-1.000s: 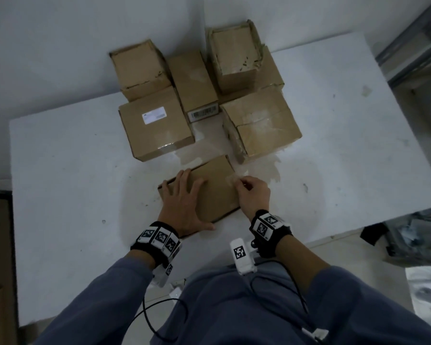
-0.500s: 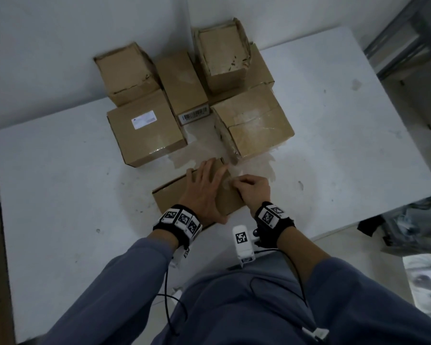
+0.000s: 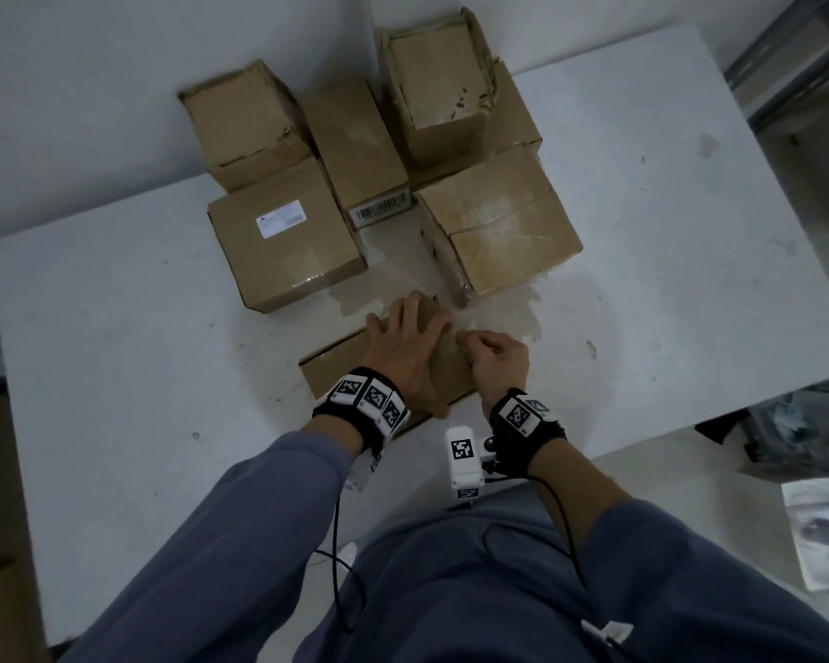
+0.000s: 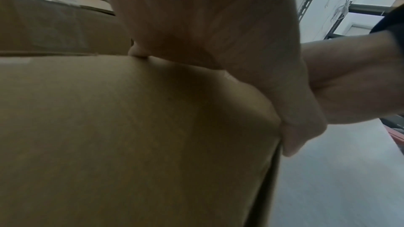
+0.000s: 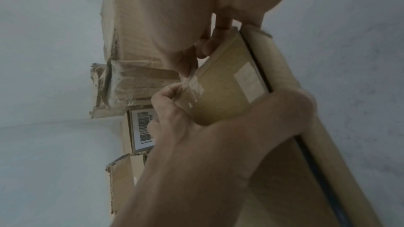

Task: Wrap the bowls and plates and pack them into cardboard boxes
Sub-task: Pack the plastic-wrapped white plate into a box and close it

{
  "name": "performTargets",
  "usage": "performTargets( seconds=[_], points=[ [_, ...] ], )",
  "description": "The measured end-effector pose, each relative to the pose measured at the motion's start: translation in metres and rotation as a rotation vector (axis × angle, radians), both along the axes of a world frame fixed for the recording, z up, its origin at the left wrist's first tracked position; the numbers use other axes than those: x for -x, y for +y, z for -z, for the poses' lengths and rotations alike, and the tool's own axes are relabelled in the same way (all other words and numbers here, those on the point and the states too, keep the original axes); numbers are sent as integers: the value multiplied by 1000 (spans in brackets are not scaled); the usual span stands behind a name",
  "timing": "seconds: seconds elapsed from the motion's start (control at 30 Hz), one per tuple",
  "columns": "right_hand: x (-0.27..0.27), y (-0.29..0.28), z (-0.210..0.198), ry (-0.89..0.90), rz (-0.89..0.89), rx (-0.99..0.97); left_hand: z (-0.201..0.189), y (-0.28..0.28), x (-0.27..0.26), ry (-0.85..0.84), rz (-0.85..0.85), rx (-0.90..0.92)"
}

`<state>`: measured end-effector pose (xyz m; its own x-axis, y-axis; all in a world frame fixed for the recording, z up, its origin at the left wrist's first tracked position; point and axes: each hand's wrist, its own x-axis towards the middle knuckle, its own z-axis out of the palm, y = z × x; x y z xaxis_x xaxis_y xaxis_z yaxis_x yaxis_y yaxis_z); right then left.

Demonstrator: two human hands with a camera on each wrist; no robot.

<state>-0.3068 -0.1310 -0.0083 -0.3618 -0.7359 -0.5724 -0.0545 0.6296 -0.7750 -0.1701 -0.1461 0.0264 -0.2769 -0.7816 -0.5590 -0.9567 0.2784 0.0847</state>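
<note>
A flat brown cardboard box (image 3: 336, 370) lies on the white table (image 3: 116, 375) right in front of me. My left hand (image 3: 403, 346) lies spread across its top and presses it down, thumb at the near edge, fingertips at the far edge. My right hand (image 3: 494, 361) is curled at the box's right end. In the right wrist view its thumb and fingers pinch a strip of clear tape (image 5: 193, 84) stuck on the box (image 5: 223, 89). The left wrist view shows my palm (image 4: 207, 23) on the cardboard (image 4: 131, 127). No bowl or plate is in view.
Several closed cardboard boxes stand against the back wall, among them a labelled one (image 3: 283, 251), a taped one (image 3: 508, 232) and a tall worn one (image 3: 441, 88). A metal shelf (image 3: 786, 64) stands to the right, with clutter (image 3: 795, 437) on the floor beside the table.
My left hand has slid from the box's left part to its right part, close to the right hand. The right hand has stayed at the tape.
</note>
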Motion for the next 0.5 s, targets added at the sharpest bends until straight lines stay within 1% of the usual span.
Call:
performTargets(
  seconds=[0.2,0.33,0.43,0.5],
  points=[
    [-9,4,0,58,106,-2,4,5,-4,2,24,30],
    [-10,3,5,74,120,-21,4,2,-7,36,17,32],
    [-8,1,9,88,95,-53,5,-2,-9,76,12,18],
    [-6,-2,11,96,68,-82,8,-3,-12,63,55,42]
  ],
)
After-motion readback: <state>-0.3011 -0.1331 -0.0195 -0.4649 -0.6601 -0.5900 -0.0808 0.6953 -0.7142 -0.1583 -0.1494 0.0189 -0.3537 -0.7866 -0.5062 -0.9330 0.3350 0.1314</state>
